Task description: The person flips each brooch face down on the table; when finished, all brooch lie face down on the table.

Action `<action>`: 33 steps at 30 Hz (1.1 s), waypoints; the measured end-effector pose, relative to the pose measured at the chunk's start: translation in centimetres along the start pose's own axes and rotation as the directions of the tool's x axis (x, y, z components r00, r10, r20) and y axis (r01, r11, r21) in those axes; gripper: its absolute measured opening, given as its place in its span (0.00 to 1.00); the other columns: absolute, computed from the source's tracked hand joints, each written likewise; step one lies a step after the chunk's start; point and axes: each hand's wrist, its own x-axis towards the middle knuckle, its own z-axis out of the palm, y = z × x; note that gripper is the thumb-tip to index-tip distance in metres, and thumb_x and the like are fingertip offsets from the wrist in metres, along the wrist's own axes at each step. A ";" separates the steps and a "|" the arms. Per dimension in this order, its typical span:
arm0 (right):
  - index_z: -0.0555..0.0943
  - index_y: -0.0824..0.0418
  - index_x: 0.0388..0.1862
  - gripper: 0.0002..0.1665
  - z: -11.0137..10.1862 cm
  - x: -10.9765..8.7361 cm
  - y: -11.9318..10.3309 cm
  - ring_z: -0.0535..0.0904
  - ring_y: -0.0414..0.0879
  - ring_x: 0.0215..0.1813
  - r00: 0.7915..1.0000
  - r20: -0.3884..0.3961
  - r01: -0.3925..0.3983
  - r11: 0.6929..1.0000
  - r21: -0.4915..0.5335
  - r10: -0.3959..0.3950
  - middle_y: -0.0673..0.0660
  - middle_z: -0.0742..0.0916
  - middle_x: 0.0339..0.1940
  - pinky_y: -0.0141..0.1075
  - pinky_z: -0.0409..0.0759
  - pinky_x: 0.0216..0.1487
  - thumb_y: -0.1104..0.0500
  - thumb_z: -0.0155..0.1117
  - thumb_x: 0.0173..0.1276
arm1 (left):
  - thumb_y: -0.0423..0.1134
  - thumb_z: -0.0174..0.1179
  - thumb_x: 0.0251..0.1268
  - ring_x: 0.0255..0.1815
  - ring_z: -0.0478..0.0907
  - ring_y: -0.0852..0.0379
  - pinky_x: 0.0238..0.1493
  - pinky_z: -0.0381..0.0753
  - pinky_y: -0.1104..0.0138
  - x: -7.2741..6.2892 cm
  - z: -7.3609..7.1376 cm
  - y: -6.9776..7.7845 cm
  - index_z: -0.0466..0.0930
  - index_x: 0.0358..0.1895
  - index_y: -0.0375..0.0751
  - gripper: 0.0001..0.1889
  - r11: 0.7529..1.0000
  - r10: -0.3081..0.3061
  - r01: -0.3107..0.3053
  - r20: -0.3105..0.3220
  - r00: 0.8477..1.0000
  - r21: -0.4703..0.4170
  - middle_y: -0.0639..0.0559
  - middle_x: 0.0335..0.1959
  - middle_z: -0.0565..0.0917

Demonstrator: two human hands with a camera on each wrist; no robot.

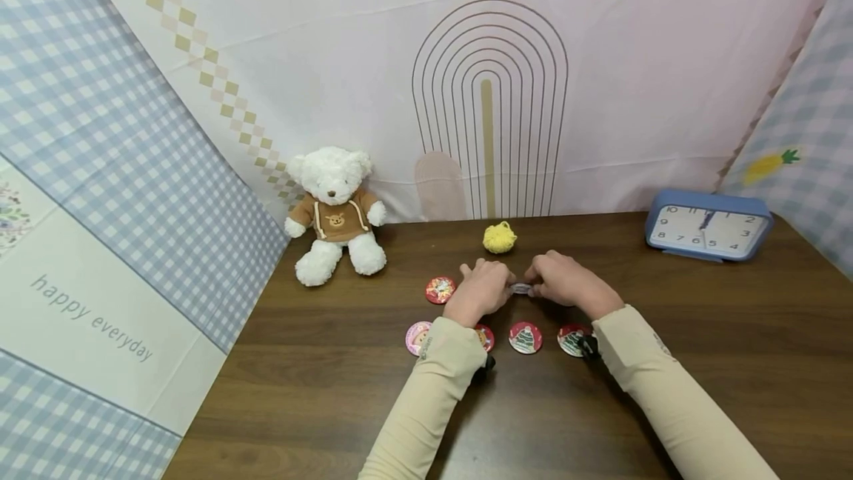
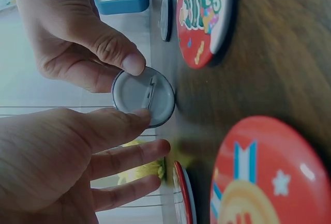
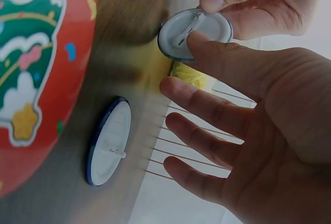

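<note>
A round pin badge (image 1: 520, 289) is held up between both hands, its pale back and metal pin toward the wrist cameras. My left hand (image 1: 481, 287) pinches one edge with thumb and finger, the other fingers spread out. Opposite it, my right hand (image 1: 566, 281) pinches the other edge, its thumb on the back of the badge (image 3: 194, 35). Nearer me lie two Christmas-tree badges, one in the middle (image 1: 526, 338) and one by the right cuff (image 1: 570, 338). A red badge (image 1: 440, 290) lies left of the left hand. Another badge (image 3: 111, 141) rests back-up in the right wrist view.
A pink badge (image 1: 417, 337) and a red badge (image 1: 486, 336) are partly covered by the left sleeve. Toward the wall sit a white teddy bear (image 1: 336, 217), a yellow yarn ball (image 1: 499, 238) and a blue clock (image 1: 709, 224) on the wooden table (image 1: 300, 391).
</note>
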 end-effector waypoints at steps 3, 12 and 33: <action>0.87 0.58 0.27 0.08 0.0 0.0 0.2 0.74 0.45 0.31 1.000 0.009 -0.007 1.000 -0.009 0.007 0.49 0.84 0.27 0.44 0.76 0.37 0.69 0.68 0.63 | 0.39 0.61 0.73 0.51 0.75 0.45 0.59 0.64 0.39 0.2 0.0 0.2 0.87 0.33 0.51 0.09 1.000 -0.002 0.002 -0.007 1.000 0.006 0.53 0.42 0.86; 0.87 0.60 0.29 0.08 0.0 0.0 0.3 0.75 0.47 0.32 0.998 0.032 -0.059 0.998 -0.017 0.060 0.52 0.84 0.28 0.45 0.77 0.38 0.70 0.66 0.64 | 0.40 0.62 0.73 0.52 0.76 0.44 0.62 0.62 0.37 0.4 0.0 0.8 0.81 0.25 0.49 0.13 1.000 -0.009 0.009 0.005 1.000 0.002 0.53 0.35 0.84; 0.86 0.64 0.33 0.03 -0.1 0.6 0.5 0.76 0.50 0.34 0.988 0.100 -0.119 0.993 0.003 0.118 0.54 0.84 0.29 0.46 0.78 0.39 0.68 0.66 0.65 | 0.45 0.67 0.68 0.56 0.73 0.45 0.61 0.63 0.40 1.3 0.4 1.3 0.80 0.42 0.48 0.08 0.998 -0.030 0.030 -0.004 1.000 0.048 0.49 0.46 0.81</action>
